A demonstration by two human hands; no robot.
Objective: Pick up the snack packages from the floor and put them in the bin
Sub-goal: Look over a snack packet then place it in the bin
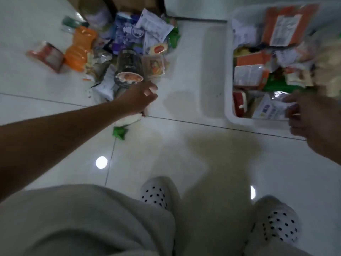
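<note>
- White plastic bin (215, 71), already stuffed with orange, red and green packets. The right hand (311, 121) is seen over its near corner, fingers spread and nothing held, so that one looks let go. Heavy blur there, though. What's being gone for by the other hand?

- The left hand (140, 97) is stretched out to the heap of mixed snack packages (120, 45) left lying on the glossy white tiled floor (184, 145), well to the left of the bin. Its fingers are curled downward just beside a dark cylindrical tub with a printed lid (129, 71), and a white packet with a green end (127, 121) is partly hidden under the wrist. Whether anything is actually gripped can't be told.

- So what could be messed up from here?

- Most likely the tub gets knocked. It looks tipped over at the edge of the heap nearest the bin, so it could be sent rolling if brushed by the knuckles. A slippery foil packet could also be pinched badly and dropped on the way across. The bin looks well filled too, so anything tossed on top might slide back out over the rim. And the crinkled orange bag (79, 50) and flat red packet (46, 56), farthest from the bin, could easily be left behind.
</note>
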